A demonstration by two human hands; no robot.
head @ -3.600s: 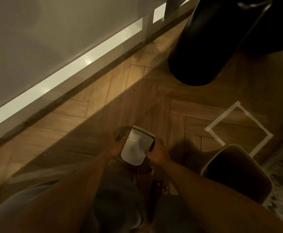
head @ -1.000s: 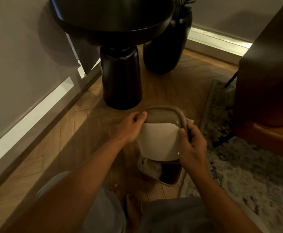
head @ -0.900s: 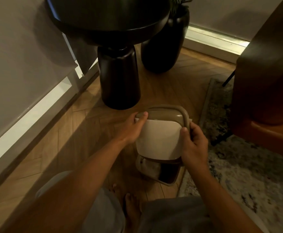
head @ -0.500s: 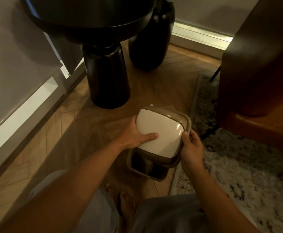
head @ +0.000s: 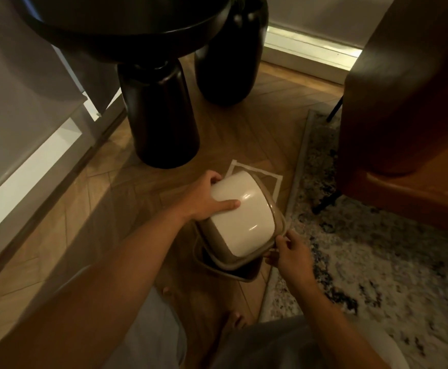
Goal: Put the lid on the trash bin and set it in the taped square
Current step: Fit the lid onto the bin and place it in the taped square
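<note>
The lid (head: 244, 217), white on top with a tan frame, sits tilted over the open tan trash bin (head: 231, 271) on the wood floor. My left hand (head: 207, 198) grips the lid's far left side, thumb across the white top. At the lid's near right corner my right hand (head: 288, 251) pinches the tan rim. The bin's near rim and dark inside show below the lid. The taped square (head: 260, 175) of white tape lies on the floor just beyond the bin, partly hidden by the lid.
A black pedestal table (head: 161, 121) and a black vase (head: 228, 62) stand beyond the square. A patterned rug (head: 377, 249) lies right of the bin, with a brown armchair (head: 409, 89) on it. A white wall runs along the left. My bare feet (head: 233, 320) are below the bin.
Both hands carried the lid from the left floor over to the bin. In the last half second the lid came lower and tilted onto the bin's mouth; the taped square's corner came into view.
</note>
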